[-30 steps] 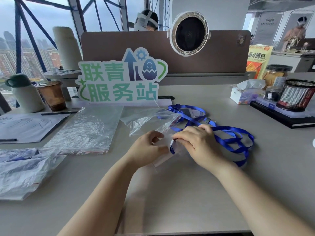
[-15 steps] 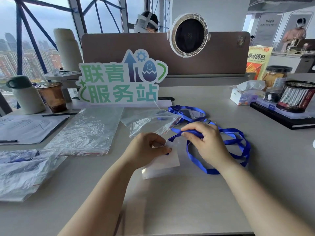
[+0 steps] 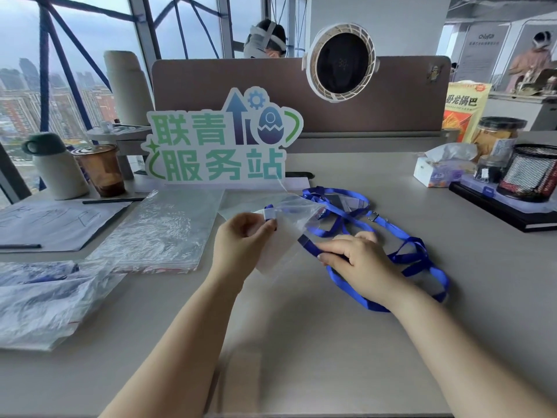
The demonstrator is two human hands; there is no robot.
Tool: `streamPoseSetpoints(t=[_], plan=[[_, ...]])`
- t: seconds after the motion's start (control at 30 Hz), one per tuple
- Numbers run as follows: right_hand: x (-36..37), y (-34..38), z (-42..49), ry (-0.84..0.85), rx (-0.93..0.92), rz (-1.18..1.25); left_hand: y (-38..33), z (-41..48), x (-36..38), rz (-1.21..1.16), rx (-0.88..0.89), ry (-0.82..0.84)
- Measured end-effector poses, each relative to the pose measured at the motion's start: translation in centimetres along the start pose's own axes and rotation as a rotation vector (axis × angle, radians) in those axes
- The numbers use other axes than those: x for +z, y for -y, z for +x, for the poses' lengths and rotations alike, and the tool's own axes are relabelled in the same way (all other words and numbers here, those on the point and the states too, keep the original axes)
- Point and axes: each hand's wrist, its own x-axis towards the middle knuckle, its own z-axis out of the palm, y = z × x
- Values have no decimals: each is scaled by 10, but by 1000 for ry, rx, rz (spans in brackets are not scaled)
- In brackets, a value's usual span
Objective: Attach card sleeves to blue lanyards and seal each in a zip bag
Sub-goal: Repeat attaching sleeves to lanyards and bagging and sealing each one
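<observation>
So the left hand (image 3: 244,245) is pinching the clear card sleeve (image 3: 284,241) by its slotted top end, thumb and forefinger, holding it tilted up off the desk (image 3: 301,342) with its long axis running from those fingertips down toward the person. The right hand (image 3: 358,263) is curling its fingers round a strap of the blue lanyard (image 3: 422,247) just right of the sleeve, strap end pointing left at the sleeve, the rest looping flat beyond and right of that hand. A crumpled clear zip bag (image 3: 297,206) is lying just past the left fingertips.
</observation>
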Motion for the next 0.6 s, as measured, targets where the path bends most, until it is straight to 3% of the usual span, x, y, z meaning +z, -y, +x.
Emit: streamPoseSetpoints(t=[0.1,0.23,0.43,0.6], plan=[[2,6,0,-84,-199,-186,0,1,2,200,64,-92],[-2,16,4,-223,-272,-195,-5,-5,4,497,155,-59],[-8,25,11,-355,-294,-59,0,-7,9,806,702,-10],[-12,23,13,-388,-317,-15,-1,-10,8,904,832,14]])
